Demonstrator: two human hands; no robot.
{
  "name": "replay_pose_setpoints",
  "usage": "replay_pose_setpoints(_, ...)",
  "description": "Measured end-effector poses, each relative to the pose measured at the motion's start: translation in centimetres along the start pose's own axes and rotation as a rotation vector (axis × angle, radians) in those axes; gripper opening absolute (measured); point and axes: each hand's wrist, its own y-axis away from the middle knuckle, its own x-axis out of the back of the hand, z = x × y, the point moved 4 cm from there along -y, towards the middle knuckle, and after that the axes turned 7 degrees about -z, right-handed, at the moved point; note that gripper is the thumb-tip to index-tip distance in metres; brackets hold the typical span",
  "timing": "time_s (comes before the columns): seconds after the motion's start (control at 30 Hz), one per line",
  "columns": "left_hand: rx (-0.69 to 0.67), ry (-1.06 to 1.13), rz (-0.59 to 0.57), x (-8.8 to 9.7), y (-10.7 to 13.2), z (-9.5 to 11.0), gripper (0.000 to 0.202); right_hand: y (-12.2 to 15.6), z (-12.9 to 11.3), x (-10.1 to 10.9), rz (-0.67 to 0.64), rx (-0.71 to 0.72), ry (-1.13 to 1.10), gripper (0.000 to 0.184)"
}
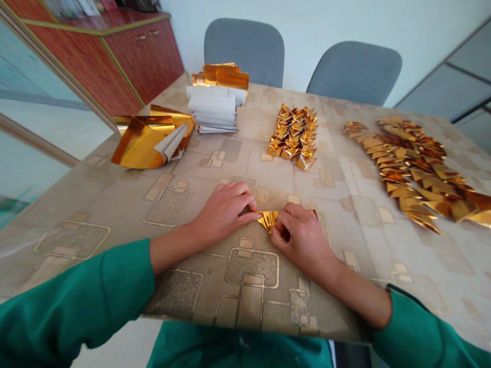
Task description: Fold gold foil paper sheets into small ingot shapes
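Observation:
A small folded piece of gold foil paper (268, 220) is between my hands, close to the near edge of the table. My left hand (230, 207) pinches its left corner between thumb and fingers. With curled fingers, my right hand (301, 232) grips the right part and covers much of it. A tip of the foil paper shows past the right knuckles. Beyond my hands stand rows of folded gold paper pieces (294, 134), packed close together.
Left of centre are a stack of white-backed folded sheets (213, 110), upright gold sheets (226, 76) and loose curled gold foil sheets (143, 140). Long rows of folded gold pieces (410, 163) spread at right. Two grey chairs (245, 48) stand behind the patterned table (184, 301).

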Motion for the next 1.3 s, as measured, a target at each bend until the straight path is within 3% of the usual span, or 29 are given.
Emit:
replay_pose_setpoints(0.63,0.119,-0.006,0.077,-0.1,0.3,0.8,0.019,0.2,-0.5,-0.4,-0.004,0.014,0.216,0.011)
replay_pose_setpoints(0.87,0.201,-0.117,0.176,0.7,0.6,-0.4,0.016,0.1,-0.6,-0.6,-0.006,0.004,0.244,0.013)
replay_pose_setpoints(0.97,-0.029,-0.144,0.216,0.9,1.2,1.3,0.012,0.1,-0.6,-0.6,-0.004,-0.001,0.249,0.011)
replay_pose_setpoints(1.07,-0.326,-0.204,0.124,-0.2,2.4,3.8,0.025,0.1,-0.4,-0.7,-0.007,-0.01,0.237,0.009)
replay_pose_setpoints(1.17,-0.378,-0.272,0.063,-1.4,3.5,4.5,0.029,0.0,-0.3,-0.7,-0.016,-0.015,0.195,0.011)
replay_pose_setpoints(1.3,-0.394,-0.299,0.057,-2.0,4.2,4.0,0.032,0.0,-0.5,-0.5,-0.026,-0.025,0.188,0.012)
